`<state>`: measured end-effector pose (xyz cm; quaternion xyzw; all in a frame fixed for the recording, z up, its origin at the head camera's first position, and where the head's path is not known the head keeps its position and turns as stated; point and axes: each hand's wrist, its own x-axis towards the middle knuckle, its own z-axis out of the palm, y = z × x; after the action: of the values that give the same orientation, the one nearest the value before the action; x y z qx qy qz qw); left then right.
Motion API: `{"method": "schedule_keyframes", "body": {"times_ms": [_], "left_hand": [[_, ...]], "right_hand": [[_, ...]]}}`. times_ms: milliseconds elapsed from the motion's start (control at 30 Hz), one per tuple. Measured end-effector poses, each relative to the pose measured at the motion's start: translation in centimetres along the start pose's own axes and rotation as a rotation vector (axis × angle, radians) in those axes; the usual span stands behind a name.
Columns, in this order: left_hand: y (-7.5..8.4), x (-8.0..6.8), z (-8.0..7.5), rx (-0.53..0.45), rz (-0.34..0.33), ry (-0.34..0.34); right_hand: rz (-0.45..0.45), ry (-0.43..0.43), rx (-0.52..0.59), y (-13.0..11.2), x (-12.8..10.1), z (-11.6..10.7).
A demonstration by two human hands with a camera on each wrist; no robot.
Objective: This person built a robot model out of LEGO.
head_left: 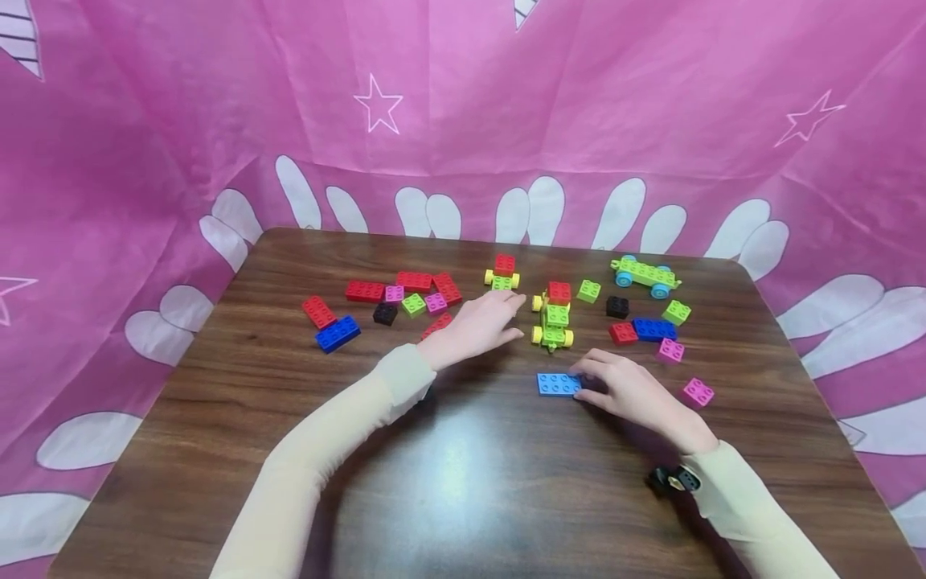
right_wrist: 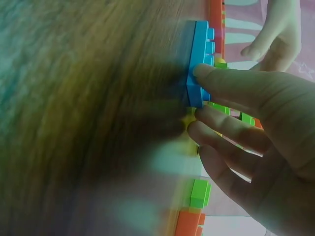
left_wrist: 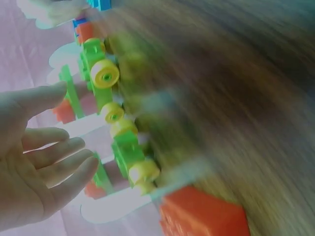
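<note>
A light blue eight-stud brick (head_left: 559, 384) lies flat on the table, studs up. My right hand (head_left: 628, 390) pinches its right end, thumb at the near side and fingertips at the far side; the right wrist view shows the thumb against the blue brick (right_wrist: 198, 78). My left hand (head_left: 481, 323) reaches over the table with fingers extended and nothing in them. Just right of its fingertips stands a green car with yellow wheels (head_left: 555, 315), bearing red and green bricks. Beyond those fingertips is a shorter green wheeled piece (head_left: 501, 281) topped with a red brick (head_left: 505, 264).
Left of the left hand are red bricks (head_left: 365, 291), a blue brick (head_left: 338, 334) and small pink, green and black ones. A green base with blue wheels (head_left: 644, 275) stands back right. Near it lie a dark blue brick (head_left: 654, 330) and a pink brick (head_left: 698, 392).
</note>
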<state>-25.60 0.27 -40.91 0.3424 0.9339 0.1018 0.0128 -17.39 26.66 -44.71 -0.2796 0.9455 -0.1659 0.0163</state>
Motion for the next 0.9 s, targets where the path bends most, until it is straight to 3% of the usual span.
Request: {"method": "schedule_keyframes", "body": {"times_ms": [267, 533, 900], "left_hand": [[-2.5, -2.9, -0.5, -0.025, 0.000, 0.069], [-4.3, -5.4, 0.2, -0.016, -0.053, 0.071], [-5.6, -7.3, -0.1, -0.020, -0.113, 0.091]], "right_hand": [[-0.011, 0.003, 0.027, -0.3, 0.7, 0.4], [-0.025, -0.026, 0.018, -0.7, 1.4, 0.6], [-0.094, -0.016, 0.007, -1.0, 1.7, 0.7]]}}
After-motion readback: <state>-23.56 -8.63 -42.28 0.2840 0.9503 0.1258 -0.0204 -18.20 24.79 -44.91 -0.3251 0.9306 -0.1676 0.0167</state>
